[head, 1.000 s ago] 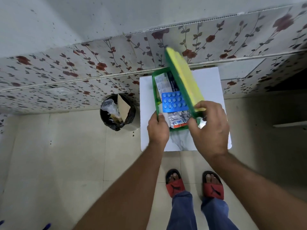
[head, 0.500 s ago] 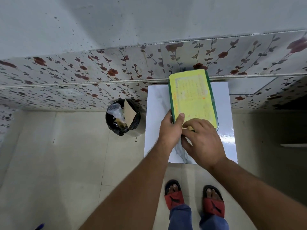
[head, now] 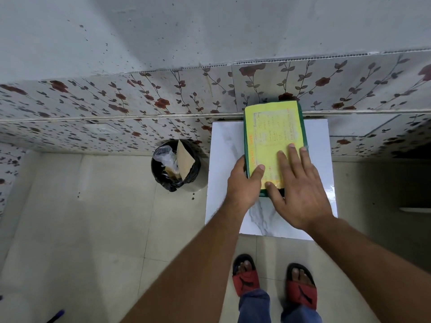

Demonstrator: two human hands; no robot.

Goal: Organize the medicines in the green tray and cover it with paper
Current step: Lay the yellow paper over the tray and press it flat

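Observation:
The green tray [head: 245,136] stands on a small white marble-patterned table [head: 224,157], pushed back against the wall. A yellow printed paper [head: 272,127] lies flat over the tray's top, so the medicines inside are hidden. My left hand [head: 242,185] grips the tray's near-left corner, its thumb resting on the paper. My right hand [head: 300,192] lies flat on the near part of the paper, fingers spread, holding nothing.
A black-lined waste bin [head: 175,169] with cardboard and plastic in it stands on the floor left of the table. A flower-patterned tiled wall [head: 140,103] runs behind. My feet in red sandals [head: 247,276] stand just in front of the table.
The yellow paper, which stood tilted up over the open tray with medicines showing, now lies flat on top. My right hand has let go of it and spread flat on it.

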